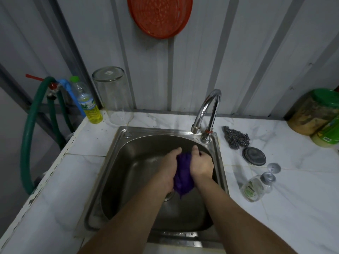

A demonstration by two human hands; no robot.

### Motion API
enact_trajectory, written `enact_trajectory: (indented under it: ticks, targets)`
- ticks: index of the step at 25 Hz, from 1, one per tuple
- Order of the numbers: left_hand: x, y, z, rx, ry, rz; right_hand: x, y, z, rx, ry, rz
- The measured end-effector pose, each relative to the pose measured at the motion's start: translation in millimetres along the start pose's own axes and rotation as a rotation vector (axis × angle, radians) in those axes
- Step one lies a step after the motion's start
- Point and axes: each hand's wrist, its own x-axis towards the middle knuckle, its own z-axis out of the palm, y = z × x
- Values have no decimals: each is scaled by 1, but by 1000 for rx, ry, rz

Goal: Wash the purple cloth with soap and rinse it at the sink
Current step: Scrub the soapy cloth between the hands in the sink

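I've got the purple cloth bunched between both palms over the sink, left hand and right hand curled tight around it. It looks soft, soaked, probably slippery, so I'd grip the thick middle.

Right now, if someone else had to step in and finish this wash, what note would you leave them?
Left hand and right hand: both closed on the purple cloth, bunched between them over the sink.
Faucet: no water seen running.
Small soap bottle lies on the counter to the right.
Done: cloth is in a two-handed grip, mid-scrub by the look of it.
Left: probably more scrubbing, then rinse.
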Motion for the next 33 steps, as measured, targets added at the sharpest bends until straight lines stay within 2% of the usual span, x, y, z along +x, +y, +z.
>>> enact_trajectory:
  ticks: [2, 4, 7, 9, 11, 12, 14, 16, 17, 18, 21, 23, 26, 27, 31, 33]
  targets:
    - [-8, 2, -4, -196, -85, -33, 2, 0, -6, 276, -58, 82]
    - [-1, 4, -14, -293, -93, 53, 1, -2, -17, 572, -188, 166]
    - [14, -2, -22, -214, 12, 269, 0, -8, -27, 661, -307, 42]
    - [19, 3, -15, -157, 124, 256, -14, -19, -26, 642, -302, -76]
    - [21, 9, -8, -230, 104, 166, -41, -28, -21, 559, -277, -171]
    - [16, 11, -7, -288, 46, 111, -55, -28, -20, 444, -268, -289]
    - [11, 5, -12, -351, -85, 93, -82, -21, -14, 42, -198, -601]
    - [4, -6, -18, -339, -162, 156, -94, -13, -5, -309, -44, -761]
    - [5, -10, -17, -317, -179, 159, -86, -17, -2, -340, 18, -721]
    - [11, -10, -12, -254, -114, 144, -71, -23, 0, -328, 42, -623]
    - [13, -7, 4, -83, 45, 55, -28, -39, -15, -152, 32, -210]
    - [16, -3, 0, -81, 83, 80, -35, -31, -14, -85, 13, -222]
    - [16, 0, -12, -192, -43, 97, -81, -13, 4, -139, -41, -532]
    - [15, -2, -11, -231, -67, 60, -75, -18, 4, -157, -11, -528]
    - [13, -23, 7, -134, -61, -11, -13, -36, -22, -140, 67, -124]
    - [18, -13, 8, -154, -6, 28, -26, -32, -21, -73, 55, -208]
